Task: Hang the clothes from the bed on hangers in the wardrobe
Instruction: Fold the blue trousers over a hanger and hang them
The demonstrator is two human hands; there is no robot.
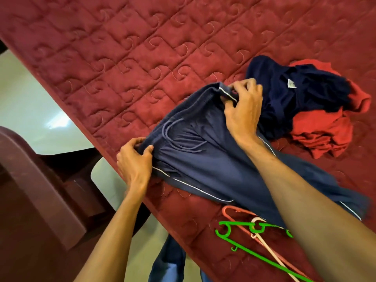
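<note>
Navy blue trousers (pixel 203 159) with white piping and a drawstring lie spread on the red quilted bed (pixel 142 58). My left hand (pixel 135 159) pinches the near end of the waistband. At the far end of that waistband my right hand (pixel 244 106) grips the fabric. Beyond the right hand lies a dark navy garment (pixel 301 92) with a white label, on top of a crumpled red garment (pixel 325 131). A green hanger (pixel 240 226) and a pink hanger (pixel 234 212) lie on the bed near my right forearm, partly hidden by it. No wardrobe is in view.
The bed's edge runs diagonally from upper left to lower right. A dark red chair (pixel 40 190) stands on the pale floor (pixel 30 110) left of the bed. My legs in blue trousers (pixel 171 261) show at the bottom.
</note>
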